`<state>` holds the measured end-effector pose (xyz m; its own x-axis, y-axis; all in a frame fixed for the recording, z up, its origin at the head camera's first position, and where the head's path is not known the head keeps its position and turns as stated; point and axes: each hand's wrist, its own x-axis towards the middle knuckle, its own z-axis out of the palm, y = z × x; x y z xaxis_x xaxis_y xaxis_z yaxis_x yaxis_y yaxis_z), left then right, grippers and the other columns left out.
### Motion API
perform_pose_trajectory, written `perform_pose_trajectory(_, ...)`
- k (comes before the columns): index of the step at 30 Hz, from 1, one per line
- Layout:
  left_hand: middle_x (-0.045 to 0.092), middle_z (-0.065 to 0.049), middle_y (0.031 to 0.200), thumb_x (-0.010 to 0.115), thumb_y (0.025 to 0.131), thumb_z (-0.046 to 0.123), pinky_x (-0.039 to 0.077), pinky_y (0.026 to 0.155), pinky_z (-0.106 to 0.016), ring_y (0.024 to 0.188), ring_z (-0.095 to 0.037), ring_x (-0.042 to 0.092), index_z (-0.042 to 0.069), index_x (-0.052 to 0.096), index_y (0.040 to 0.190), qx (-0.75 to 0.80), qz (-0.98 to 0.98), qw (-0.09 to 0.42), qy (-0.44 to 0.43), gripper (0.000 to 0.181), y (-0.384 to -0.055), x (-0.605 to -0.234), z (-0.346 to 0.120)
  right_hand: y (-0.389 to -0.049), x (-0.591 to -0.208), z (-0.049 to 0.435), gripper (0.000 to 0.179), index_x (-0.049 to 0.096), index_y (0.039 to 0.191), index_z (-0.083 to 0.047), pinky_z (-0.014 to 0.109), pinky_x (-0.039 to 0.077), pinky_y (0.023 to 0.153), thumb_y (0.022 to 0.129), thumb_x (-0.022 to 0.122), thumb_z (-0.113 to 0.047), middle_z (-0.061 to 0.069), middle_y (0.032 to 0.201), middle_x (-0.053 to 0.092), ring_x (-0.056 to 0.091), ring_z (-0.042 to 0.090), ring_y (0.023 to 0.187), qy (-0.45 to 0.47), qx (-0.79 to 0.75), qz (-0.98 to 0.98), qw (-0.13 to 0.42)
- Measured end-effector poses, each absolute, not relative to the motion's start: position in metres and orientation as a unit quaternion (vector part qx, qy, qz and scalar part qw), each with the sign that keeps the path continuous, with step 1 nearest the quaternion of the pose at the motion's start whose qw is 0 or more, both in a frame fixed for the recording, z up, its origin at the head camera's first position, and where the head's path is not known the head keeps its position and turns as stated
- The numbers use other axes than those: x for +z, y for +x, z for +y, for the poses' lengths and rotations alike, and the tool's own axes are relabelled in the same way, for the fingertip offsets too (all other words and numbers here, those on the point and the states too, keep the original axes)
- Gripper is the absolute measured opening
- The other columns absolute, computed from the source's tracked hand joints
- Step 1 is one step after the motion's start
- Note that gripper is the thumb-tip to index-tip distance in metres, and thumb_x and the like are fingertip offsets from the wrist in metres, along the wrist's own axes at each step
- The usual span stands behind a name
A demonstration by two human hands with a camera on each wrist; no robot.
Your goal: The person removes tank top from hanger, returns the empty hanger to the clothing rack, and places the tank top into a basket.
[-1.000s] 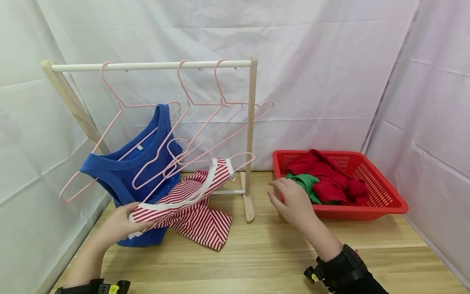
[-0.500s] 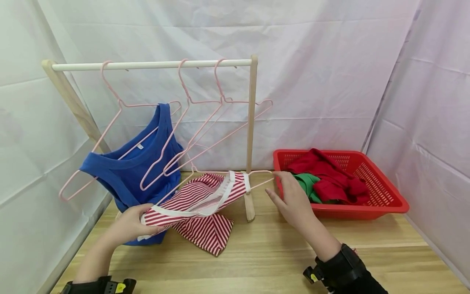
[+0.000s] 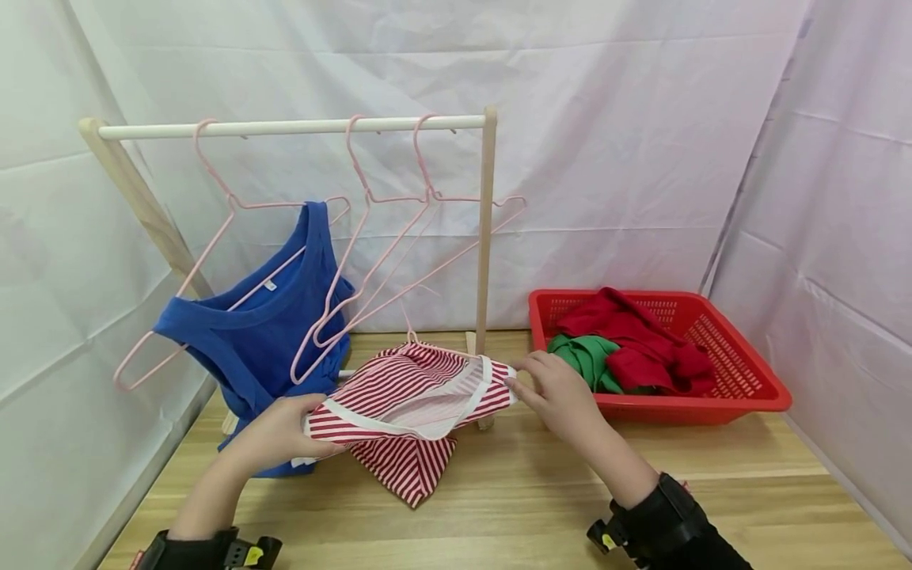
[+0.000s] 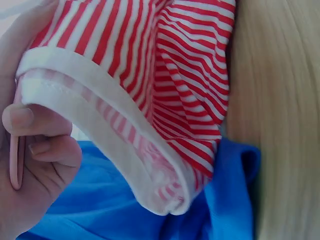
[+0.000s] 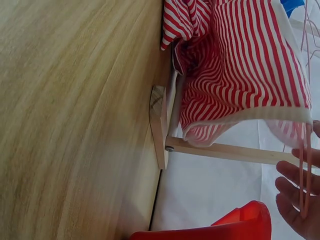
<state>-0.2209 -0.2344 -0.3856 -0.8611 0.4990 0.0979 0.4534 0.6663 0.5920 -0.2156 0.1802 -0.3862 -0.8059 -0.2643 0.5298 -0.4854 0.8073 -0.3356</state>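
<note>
At 11 o'clock, the pale wooden clothes rack with a white rail [image 3: 292,129] stands beyond the red-and-white striped sleeveless cloth top with white edging [image 3: 399,380], whose shoulder line slants roughly from 8 to 2 o'clock on a thin pink wire-shaped hanger [image 4: 14,162], hook toward 12. The top lies at 3 o'clock from the left hand [image 3: 288,431], gripping one hanger end, and at 9 from the right hand [image 3: 559,392], holding the other, so neither is nearer. A second ago the right hand was apart from it; top and left hand have since shifted toward 3 o'clock.
</note>
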Motion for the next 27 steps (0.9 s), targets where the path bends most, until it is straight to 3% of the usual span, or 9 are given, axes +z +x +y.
perform_pose_trajectory(3,0.060,0.007,0.085,0.083,0.074,0.045,0.044,0.062,-0.026,0.070,-0.010,0.053,0.008,0.063,0.107,0.293,0.920,0.035,0.258,0.054,-0.218,-0.380,-0.226,-0.215,-0.386,0.180,0.024,0.072,0.108,-0.014,0.034,0.046,0.070,0.091,0.071,-0.030,-0.004,0.088,0.061,0.052,0.014,0.080,0.194,0.230,-0.928,0.222)
perform_pose_trajectory(7,0.061,0.008,0.085,0.084,0.070,0.050,0.044,0.062,-0.028,0.071,-0.010,0.052,0.009,0.064,0.109,0.260,0.933,0.030,0.247,0.059,-0.215,-0.374,-0.216,-0.213,-0.385,0.180,0.017,0.073,0.104,-0.012,0.033,0.045,0.067,0.090,0.072,-0.023,-0.004,0.085,0.062,0.051,0.015,0.076,0.166,0.230,-0.938,0.202)
perform_pose_trajectory(12,0.062,0.008,0.085,0.085,0.068,0.049,0.045,0.062,-0.030,0.069,-0.007,0.052,0.010,0.064,0.105,0.204,0.945,-0.009,0.257,0.057,-0.212,-0.370,-0.206,-0.212,-0.386,0.182,0.012,0.073,0.099,-0.009,0.038,0.051,0.073,0.090,0.072,-0.014,0.003,0.091,0.067,0.057,0.019,0.080,0.150,0.236,-0.938,0.204)
perform_pose_trajectory(19,0.068,0.002,0.090,0.083,0.069,0.053,0.050,0.066,-0.037,0.072,-0.011,0.060,0.009,0.066,0.109,0.147,0.955,-0.066,0.249,0.061,-0.206,-0.363,-0.192,-0.212,-0.383,0.184,0.010,0.071,0.099,-0.005,0.044,0.053,0.079,0.090,0.070,-0.010,0.008,0.095,0.068,0.062,0.024,0.087,0.162,0.253,-0.921,0.248)
perform_pose_trajectory(27,0.046,0.010,0.061,0.084,0.070,0.049,0.038,0.053,-0.030,0.054,-0.009,0.042,0.012,0.064,0.097,0.133,0.953,-0.099,0.253,0.050,-0.200,-0.352,-0.177,-0.209,-0.374,0.181,0.009,0.070,0.099,-0.004,0.043,0.052,0.081,0.090,0.069,-0.007,0.006,0.094,0.067,0.063,0.024,0.089,0.194,0.276,-0.892,0.302)
